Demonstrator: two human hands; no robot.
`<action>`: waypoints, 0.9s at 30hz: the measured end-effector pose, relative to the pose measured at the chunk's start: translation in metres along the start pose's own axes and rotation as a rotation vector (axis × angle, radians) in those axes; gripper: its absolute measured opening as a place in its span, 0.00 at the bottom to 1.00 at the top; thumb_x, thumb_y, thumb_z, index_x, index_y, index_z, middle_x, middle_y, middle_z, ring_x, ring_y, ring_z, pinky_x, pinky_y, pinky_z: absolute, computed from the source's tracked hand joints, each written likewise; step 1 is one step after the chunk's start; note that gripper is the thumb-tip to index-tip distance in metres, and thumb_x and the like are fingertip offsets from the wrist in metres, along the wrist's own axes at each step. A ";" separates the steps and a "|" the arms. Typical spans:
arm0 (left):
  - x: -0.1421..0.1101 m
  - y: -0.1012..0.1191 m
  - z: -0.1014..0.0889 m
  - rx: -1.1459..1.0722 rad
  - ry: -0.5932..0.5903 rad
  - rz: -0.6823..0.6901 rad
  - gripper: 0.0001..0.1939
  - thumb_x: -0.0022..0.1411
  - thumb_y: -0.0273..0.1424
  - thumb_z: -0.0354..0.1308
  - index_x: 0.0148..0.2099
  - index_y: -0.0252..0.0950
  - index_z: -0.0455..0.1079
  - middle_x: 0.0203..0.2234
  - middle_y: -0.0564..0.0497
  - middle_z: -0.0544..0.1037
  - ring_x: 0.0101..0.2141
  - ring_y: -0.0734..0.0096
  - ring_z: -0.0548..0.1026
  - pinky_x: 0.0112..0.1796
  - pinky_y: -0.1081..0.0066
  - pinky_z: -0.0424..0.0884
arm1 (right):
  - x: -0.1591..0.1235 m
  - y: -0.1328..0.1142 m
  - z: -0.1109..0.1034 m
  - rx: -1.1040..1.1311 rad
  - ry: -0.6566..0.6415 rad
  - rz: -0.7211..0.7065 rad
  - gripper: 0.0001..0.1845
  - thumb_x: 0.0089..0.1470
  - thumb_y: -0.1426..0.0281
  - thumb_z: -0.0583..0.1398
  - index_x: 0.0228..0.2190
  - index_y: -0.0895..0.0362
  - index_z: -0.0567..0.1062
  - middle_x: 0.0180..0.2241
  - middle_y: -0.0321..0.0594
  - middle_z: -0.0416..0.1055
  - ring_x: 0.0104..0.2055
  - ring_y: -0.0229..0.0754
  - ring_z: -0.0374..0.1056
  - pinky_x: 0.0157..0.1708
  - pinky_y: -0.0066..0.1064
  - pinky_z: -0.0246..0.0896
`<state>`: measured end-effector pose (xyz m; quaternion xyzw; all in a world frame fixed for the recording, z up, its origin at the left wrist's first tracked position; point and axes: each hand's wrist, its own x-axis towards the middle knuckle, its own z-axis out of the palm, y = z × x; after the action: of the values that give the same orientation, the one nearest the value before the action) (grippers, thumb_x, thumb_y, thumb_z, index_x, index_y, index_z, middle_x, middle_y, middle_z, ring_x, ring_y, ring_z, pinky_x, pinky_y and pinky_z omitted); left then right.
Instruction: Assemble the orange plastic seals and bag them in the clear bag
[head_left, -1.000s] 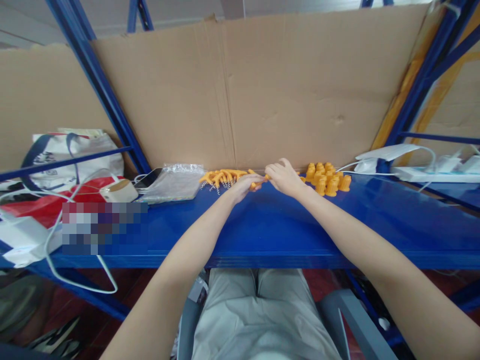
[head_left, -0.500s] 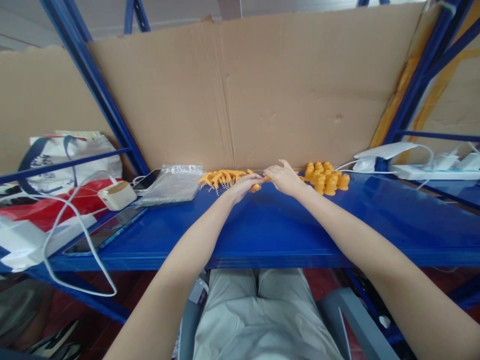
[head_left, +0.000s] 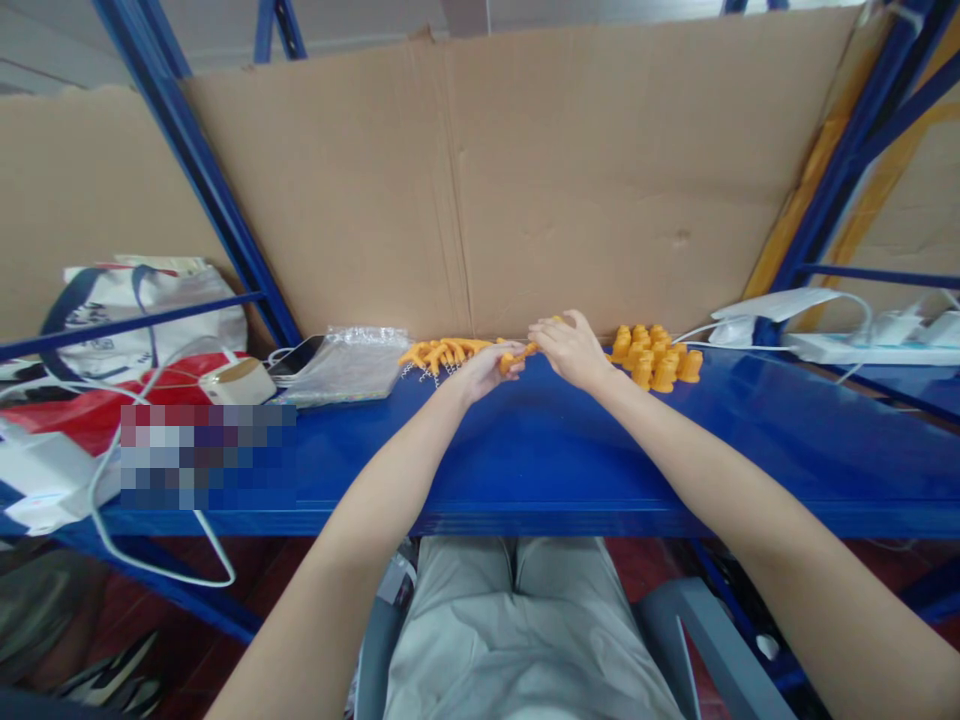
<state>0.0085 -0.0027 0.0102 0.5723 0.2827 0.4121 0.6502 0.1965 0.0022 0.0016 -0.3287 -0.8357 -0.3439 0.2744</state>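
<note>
My left hand is closed around an orange plastic piece whose narrow end points toward my right hand. My right hand has its fingers bent at that narrow end. A bit of orange also shows at its fingertips, too small to name. Left of my hands lies a row of orange branching pieces with short metal chains hanging toward me. To the right, several orange knobbly figure-like pieces stand upright in a cluster.
A clear plastic bag lies on the blue shelf at left, near a white charger and looping white cable. Cardboard walls off the back. At far right sits a white power strip.
Both hands have turned slightly, so more of the orange piece shows between them. My right fingers are now more curled, and an orange bit shows at their tips.
</note>
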 end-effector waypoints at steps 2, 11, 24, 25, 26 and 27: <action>0.000 0.001 0.001 -0.006 -0.014 0.004 0.10 0.60 0.22 0.52 0.27 0.35 0.65 0.15 0.57 0.60 0.17 0.78 0.59 0.24 0.76 0.61 | 0.001 0.000 0.000 -0.005 0.027 0.004 0.20 0.64 0.77 0.48 0.49 0.59 0.75 0.51 0.52 0.77 0.56 0.50 0.67 0.57 0.49 0.48; 0.008 -0.013 -0.008 0.476 0.089 0.112 0.04 0.56 0.26 0.58 0.28 0.34 0.70 0.17 0.56 0.67 0.20 0.77 0.62 0.24 0.75 0.57 | -0.005 0.003 0.003 0.101 -0.197 -0.023 0.16 0.62 0.76 0.52 0.47 0.57 0.76 0.49 0.51 0.78 0.52 0.50 0.71 0.59 0.54 0.47; 0.004 -0.025 -0.008 1.321 0.226 0.434 0.05 0.59 0.25 0.58 0.38 0.38 0.72 0.32 0.46 0.77 0.43 0.54 0.75 0.52 0.58 0.61 | -0.006 -0.001 0.002 -0.014 -0.331 0.025 0.16 0.64 0.76 0.51 0.47 0.57 0.76 0.46 0.50 0.76 0.49 0.50 0.66 0.50 0.44 0.48; 0.003 -0.024 -0.006 1.351 0.233 0.436 0.06 0.60 0.25 0.57 0.39 0.38 0.72 0.33 0.45 0.78 0.45 0.52 0.74 0.53 0.56 0.60 | -0.005 -0.002 0.000 -0.031 -0.330 0.031 0.16 0.64 0.77 0.51 0.47 0.58 0.76 0.46 0.50 0.76 0.49 0.50 0.65 0.50 0.44 0.48; 0.003 -0.024 -0.004 1.367 0.240 0.438 0.06 0.61 0.25 0.56 0.40 0.38 0.72 0.35 0.44 0.78 0.46 0.52 0.74 0.54 0.55 0.59 | -0.004 -0.002 0.000 -0.043 -0.326 0.038 0.17 0.64 0.77 0.50 0.46 0.58 0.76 0.46 0.50 0.76 0.49 0.50 0.65 0.50 0.44 0.47; 0.003 -0.024 -0.003 1.366 0.249 0.441 0.06 0.61 0.25 0.56 0.40 0.37 0.72 0.35 0.43 0.78 0.46 0.51 0.74 0.55 0.55 0.58 | -0.004 -0.002 -0.001 -0.050 -0.319 0.043 0.17 0.64 0.78 0.50 0.46 0.58 0.76 0.45 0.50 0.76 0.49 0.50 0.65 0.49 0.44 0.47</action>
<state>0.0129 0.0015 -0.0132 0.8429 0.4270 0.3272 0.0128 0.1973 -0.0013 -0.0012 -0.4036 -0.8526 -0.3022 0.1374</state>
